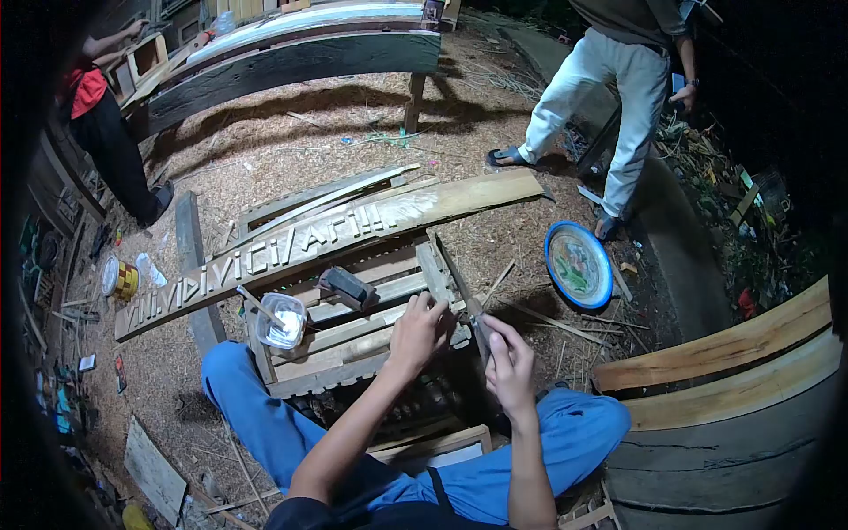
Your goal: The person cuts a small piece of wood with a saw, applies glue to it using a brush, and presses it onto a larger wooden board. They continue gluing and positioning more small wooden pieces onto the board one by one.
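My left hand (419, 334) is closed with its fingers bent, over the right side of a slatted wooden crate (389, 287). What its fingertips hold is too small to make out. Beside it, my right hand (511, 364) grips a slim, knife-like tool (477, 311) that points up and away from me. Across the crate's far side lies a long board (459, 196) with raised pale letters. A clear plastic tub (282, 320) of white paste, with a stick (256, 305) in it, stands on the crate's left corner. Near the crate's middle sits a dark block (347, 288).
A blue-rimmed tray (579, 265) lies on the shavings at right, near a standing person (609, 88). Another person (97, 115) stands at left by a workbench (300, 75). Wide planks (715, 371) fill the lower right. A bucket (120, 277) stands at left.
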The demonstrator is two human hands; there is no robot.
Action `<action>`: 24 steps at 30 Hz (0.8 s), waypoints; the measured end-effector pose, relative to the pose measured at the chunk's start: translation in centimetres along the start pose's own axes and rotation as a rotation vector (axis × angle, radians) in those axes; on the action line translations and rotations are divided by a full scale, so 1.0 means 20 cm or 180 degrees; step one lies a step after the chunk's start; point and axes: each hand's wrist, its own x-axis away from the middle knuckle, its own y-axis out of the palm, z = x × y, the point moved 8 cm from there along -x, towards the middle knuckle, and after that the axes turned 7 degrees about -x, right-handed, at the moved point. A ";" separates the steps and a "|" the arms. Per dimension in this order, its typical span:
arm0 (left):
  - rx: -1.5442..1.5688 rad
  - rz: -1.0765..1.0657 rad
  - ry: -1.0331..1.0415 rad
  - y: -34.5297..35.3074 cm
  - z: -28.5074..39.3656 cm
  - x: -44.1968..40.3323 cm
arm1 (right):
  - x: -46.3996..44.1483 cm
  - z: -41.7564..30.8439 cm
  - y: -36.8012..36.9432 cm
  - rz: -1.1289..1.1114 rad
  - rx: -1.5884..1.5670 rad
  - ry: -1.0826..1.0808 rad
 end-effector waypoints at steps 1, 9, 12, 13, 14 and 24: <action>-0.0141 -0.0107 0.0009 0.02 0.00 0.01 | -0.01 -0.01 -0.01 -0.0002 -0.0007 -0.0011; -0.0061 -0.0186 -0.0030 0.05 -0.02 0.01 | 0.15 -0.08 -0.10 -0.0109 0.0024 0.0392; -0.0039 -0.0150 -0.0013 0.04 0.00 0.01 | 0.02 -0.04 -0.04 -0.0040 0.0118 0.0276; -0.0043 -0.0160 -0.0003 0.04 0.00 0.00 | 0.01 -0.04 -0.05 0.0011 0.0143 0.0296; -0.0059 -0.0141 -0.0028 0.04 -0.01 -0.01 | 0.04 -0.05 -0.08 -0.0037 0.0015 0.0442; -0.0051 -0.0128 -0.0073 0.04 -0.01 0.00 | -0.01 0.02 -0.05 -0.0050 0.0177 0.0227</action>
